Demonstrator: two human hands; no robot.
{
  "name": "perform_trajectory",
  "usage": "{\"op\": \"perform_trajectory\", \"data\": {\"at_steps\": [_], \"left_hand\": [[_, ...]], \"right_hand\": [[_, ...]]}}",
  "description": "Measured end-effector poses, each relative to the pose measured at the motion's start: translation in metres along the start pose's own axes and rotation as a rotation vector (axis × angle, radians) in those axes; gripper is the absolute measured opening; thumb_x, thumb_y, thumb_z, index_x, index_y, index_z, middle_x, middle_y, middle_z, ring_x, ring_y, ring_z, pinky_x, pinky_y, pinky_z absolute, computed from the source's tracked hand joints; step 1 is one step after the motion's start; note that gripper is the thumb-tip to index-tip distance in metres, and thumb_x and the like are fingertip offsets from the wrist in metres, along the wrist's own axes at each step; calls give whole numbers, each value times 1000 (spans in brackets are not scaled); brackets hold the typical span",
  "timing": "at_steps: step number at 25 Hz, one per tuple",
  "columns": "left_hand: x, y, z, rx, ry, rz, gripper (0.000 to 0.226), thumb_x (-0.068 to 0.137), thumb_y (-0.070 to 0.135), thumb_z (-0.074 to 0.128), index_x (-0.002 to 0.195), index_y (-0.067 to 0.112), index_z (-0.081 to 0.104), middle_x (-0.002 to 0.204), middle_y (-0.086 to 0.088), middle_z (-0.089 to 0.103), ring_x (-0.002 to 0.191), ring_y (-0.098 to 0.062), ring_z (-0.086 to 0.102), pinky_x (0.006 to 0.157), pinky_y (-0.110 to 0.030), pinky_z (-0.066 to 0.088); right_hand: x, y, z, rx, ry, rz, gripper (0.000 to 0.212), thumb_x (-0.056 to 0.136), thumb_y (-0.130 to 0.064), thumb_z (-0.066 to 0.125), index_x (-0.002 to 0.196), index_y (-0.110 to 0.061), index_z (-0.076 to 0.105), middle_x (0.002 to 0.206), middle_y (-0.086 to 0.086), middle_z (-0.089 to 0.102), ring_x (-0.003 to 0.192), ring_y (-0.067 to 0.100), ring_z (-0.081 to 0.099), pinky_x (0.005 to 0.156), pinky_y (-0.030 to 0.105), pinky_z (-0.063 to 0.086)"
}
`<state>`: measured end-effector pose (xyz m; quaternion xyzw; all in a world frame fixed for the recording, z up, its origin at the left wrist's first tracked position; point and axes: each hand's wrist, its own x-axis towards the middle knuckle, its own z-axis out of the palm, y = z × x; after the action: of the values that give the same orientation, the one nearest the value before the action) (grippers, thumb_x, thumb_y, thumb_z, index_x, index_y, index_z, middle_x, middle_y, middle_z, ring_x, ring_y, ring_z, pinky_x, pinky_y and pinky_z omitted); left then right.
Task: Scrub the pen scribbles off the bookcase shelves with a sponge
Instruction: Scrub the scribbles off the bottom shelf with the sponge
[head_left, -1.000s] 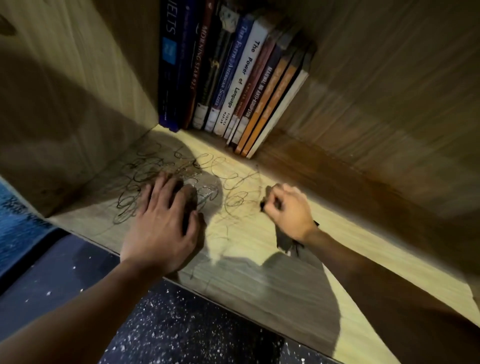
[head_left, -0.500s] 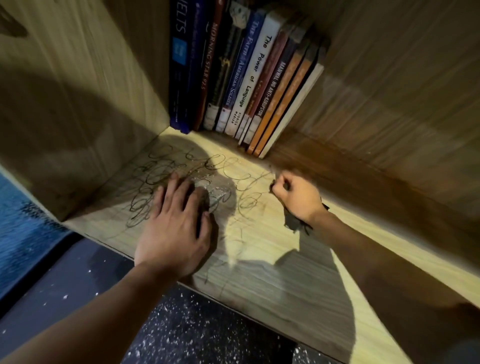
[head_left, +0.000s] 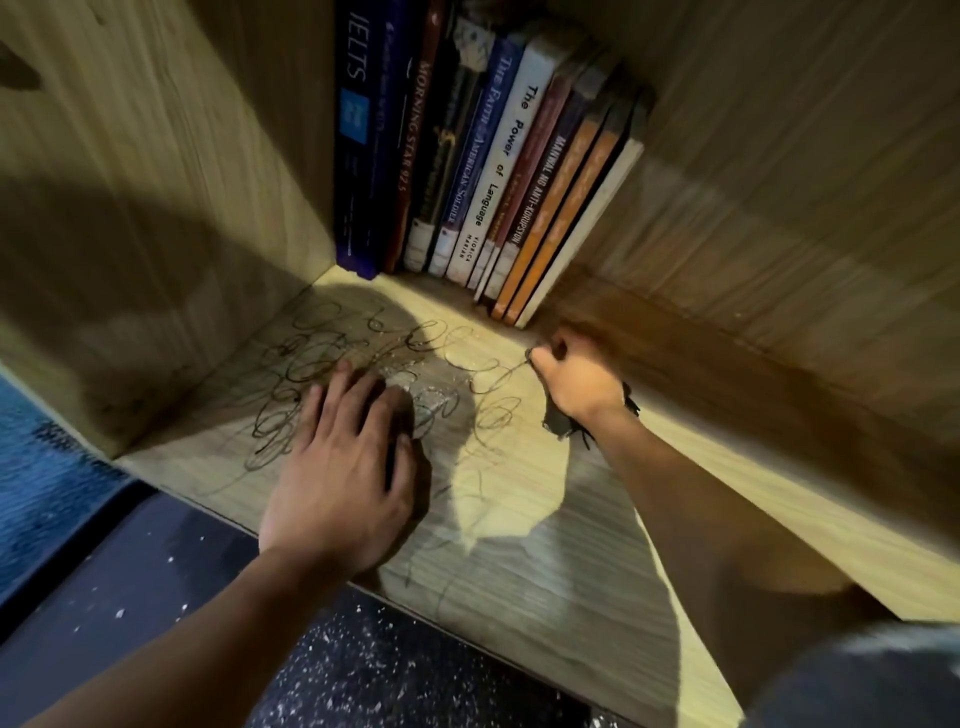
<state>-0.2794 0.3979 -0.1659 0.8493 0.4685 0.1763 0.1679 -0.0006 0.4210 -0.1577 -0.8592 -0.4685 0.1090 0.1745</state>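
home or study, wooden bookcase (head_left: 156, 171), shelved books (head_left: 483, 156)

The right hand (head_left: 579, 382) is travelling away from the shelf's (head_left: 561, 551) front edge toward the books (head_left: 498, 171), its closed fist now just below the orange spines where it was well short of them a second ago. The left hand (head_left: 343, 467) is sliding slightly forward over the scribbles (head_left: 311, 374), fingers flat. The head camera is drifting too, so the whole bookcase is sitting further right in view.
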Motion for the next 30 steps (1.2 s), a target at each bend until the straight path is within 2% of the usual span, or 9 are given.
{"op": "perform_trajectory", "data": {"at_steps": [6, 11, 16, 19, 21, 23, 26, 28, 30], "left_hand": [[0, -1, 1, 5, -14, 2, 68, 92, 51, 9, 150, 19, 25, 160, -2, 17, 147, -10, -14, 121, -37, -7], [2, -1, 0, -7, 1, 4, 69, 91, 51, 10, 151, 20, 25, 161, 0, 16, 146, -7, -17, 120, -32, -12], [0, 1, 0, -35, 22, -6, 69, 92, 52, 8, 151, 19, 26, 160, 0, 19, 147, -8, -13, 120, -32, -10], [0, 0, 0, -10, 10, 5, 68, 92, 51, 9, 151, 20, 26, 160, 0, 19, 147, -8, -13, 120, -32, -10], [-1, 1, -1, -25, 6, 4, 68, 92, 50, 10, 150, 19, 26, 160, -1, 18, 147, -8, -13, 119, -30, -13], [0, 1, -2, -41, 4, 4, 68, 92, 50, 10, 150, 19, 27, 160, -1, 18, 147, -8, -14, 118, -29, -15], [-1, 1, -2, -43, 10, 13, 69, 91, 51, 8, 150, 19, 26, 160, -1, 18, 147, -8, -13, 117, -27, -17], [-1, 2, -2, -51, 23, 9, 70, 91, 51, 9, 150, 18, 27, 160, -3, 20, 148, -10, -11, 118, -29, -15], [-1, 1, -2, -45, 14, 21, 70, 91, 51, 9, 150, 18, 27, 160, -3, 19, 148, -10, -12, 118, -29, -16]], "right_hand": [[-57, 0, 8, 44, 161, -330, 32, 85, -54, 42, 78, -27, 57, 83, -8, 52, 88, 17, 49, 79, 35, 35], [-91, 36, -6, -33, 67, -528, 40, 94, -49, 41, 124, -26, 56, 123, -7, 51, 116, 11, 43, 95, 30, 32], [12, 31, -9, -110, 85, -30, 36, 94, -36, 44, 129, -25, 49, 126, 8, 53, 113, 34, 52, 96, 47, 43], [-5, -6, 6, -53, 52, -161, 39, 89, -34, 43, 127, -31, 47, 124, 3, 58, 108, 31, 59, 95, 47, 48], [-51, -7, 2, -38, -71, -328, 50, 94, -28, 44, 144, -25, 40, 148, -8, 37, 139, 16, 34, 118, 38, 23], [-72, 7, -19, -20, -214, -450, 51, 97, -26, 45, 147, -28, 35, 151, -17, 24, 143, 0, 16, 121, 32, 7], [-41, 11, -39, -100, -247, -266, 45, 100, -31, 40, 145, -32, 38, 138, -1, 53, 118, 14, 56, 92, 29, 44], [-17, -5, -33, -90, -135, -84, 40, 100, -33, 40, 138, -25, 45, 113, 9, 60, 99, 24, 61, 75, 28, 44], [-26, -22, -23, -77, -115, -107, 37, 97, -36, 43, 130, -23, 55, 109, 6, 66, 101, 24, 64, 79, 28, 49]]}}
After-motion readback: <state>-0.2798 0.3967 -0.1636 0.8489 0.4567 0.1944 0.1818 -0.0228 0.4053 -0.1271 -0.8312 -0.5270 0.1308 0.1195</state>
